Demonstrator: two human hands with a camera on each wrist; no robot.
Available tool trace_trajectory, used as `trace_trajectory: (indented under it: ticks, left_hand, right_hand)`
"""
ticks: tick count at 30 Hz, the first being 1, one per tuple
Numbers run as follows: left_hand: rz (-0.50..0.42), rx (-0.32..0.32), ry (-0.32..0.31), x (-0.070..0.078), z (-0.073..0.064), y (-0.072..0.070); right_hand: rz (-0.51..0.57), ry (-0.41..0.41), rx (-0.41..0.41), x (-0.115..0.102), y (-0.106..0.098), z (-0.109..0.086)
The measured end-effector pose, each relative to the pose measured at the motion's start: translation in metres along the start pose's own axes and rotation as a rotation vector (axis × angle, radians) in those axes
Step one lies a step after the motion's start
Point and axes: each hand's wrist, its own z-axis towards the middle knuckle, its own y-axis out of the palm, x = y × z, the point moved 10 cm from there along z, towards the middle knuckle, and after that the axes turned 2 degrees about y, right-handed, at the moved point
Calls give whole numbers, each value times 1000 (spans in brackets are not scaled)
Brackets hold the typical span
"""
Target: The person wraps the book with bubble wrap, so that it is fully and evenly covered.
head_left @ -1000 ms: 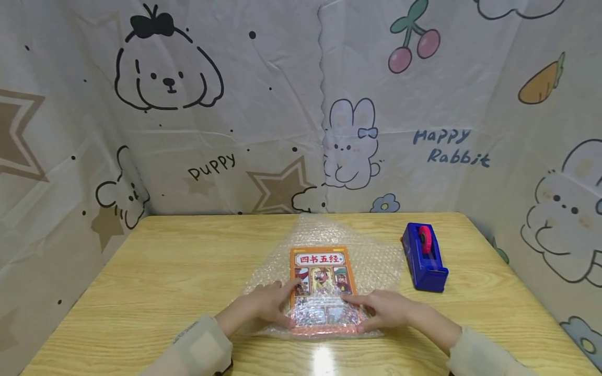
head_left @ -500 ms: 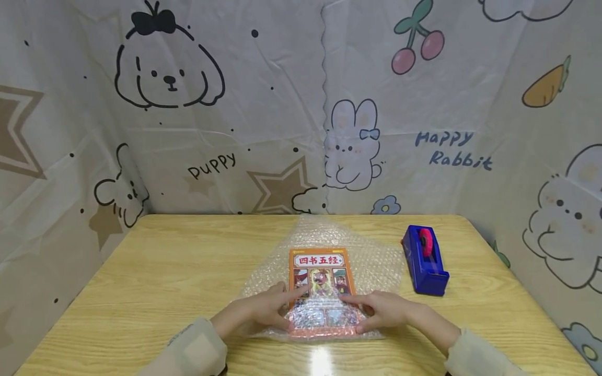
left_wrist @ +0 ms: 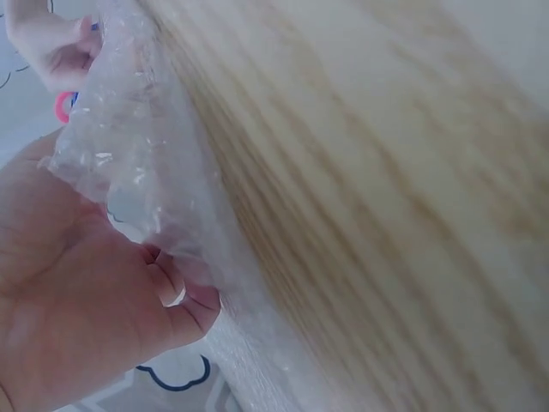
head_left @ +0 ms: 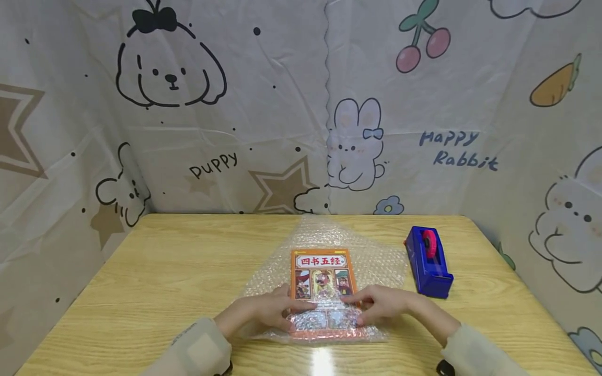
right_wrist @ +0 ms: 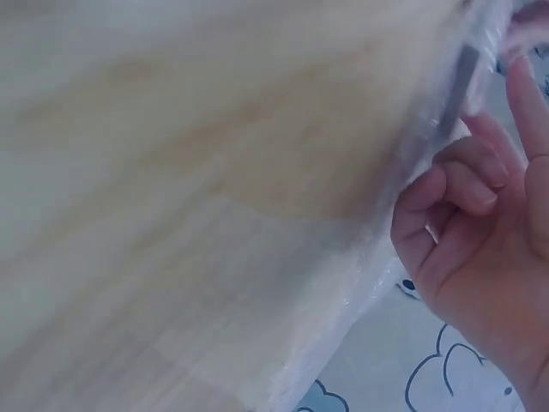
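An orange-framed comic-style book (head_left: 322,271) lies face up on a sheet of bubble wrap (head_left: 376,256). A flap of the wrap covers the book's lower half. My left hand (head_left: 270,310) presses on the flap at the left side, its index finger stretched across the cover and its thumb near the lower left corner. On the right side, the index finger and thumb of my right hand (head_left: 385,305) touch the covered book. Beneath, its other fingers (right_wrist: 467,184) are bent beside the wrap's edge. In the left wrist view, clear wrap (left_wrist: 141,163) hangs over part of the left hand.
A blue tape dispenser (head_left: 428,266) with a pink-cored roll stands right of the wrap. Everything rests on a light wood-grain table (head_left: 188,256). A printed fabric sheet (head_left: 268,115) hangs behind and along both sides.
My left index finger has slid right and down across the cover, along the flap. My right thumb has moved slightly up from the lower corner. The book stays in place.
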Motion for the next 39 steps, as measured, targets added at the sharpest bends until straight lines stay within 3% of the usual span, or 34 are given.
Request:
trace_trajectory:
  ticks: [5,7,9,12,15,17,20,25,27,31,35,39]
  left_hand:
    - [10,-5,-3,-2,1,0]
    - [6,-5,-5,-2,2,0]
    - [-1,-6,-5,0,3,1]
    - [-11,-10,1,3,4,4]
    - [-19,-26,15,6,5,8]
    - [-17,-29,27,8,6,10]
    - [-14,-20,12,6,4,8]
    - [-17,-9,-45,2,-3,1]
    - [-24,-15,-47,3,-3,2]
    - [-16,-19,-34,5,-2,1]
    - [-15,-17,-27,4,0,1]
    - [-31,-17,-44,1,-1,0]
  right_hand:
    - [0,-25,-30,-12,-16,17]
    - [-9,-24,20,-11,-29,27]
    - [-21,0,126,-2,-48,36]
    - [-26,114,334,19,-80,46]
    - [11,298,508,50,-103,45]
    - [53,411,579,69,-112,44]
    - [113,498,616,83,-120,51]
    - [77,494,577,82,-128,75]
    - [56,497,570,84,-129,78]
    - [121,505,613,86,-132,72]
    - [237,437,687,79,-139,67]
    - [316,321,700,66,-145,70]
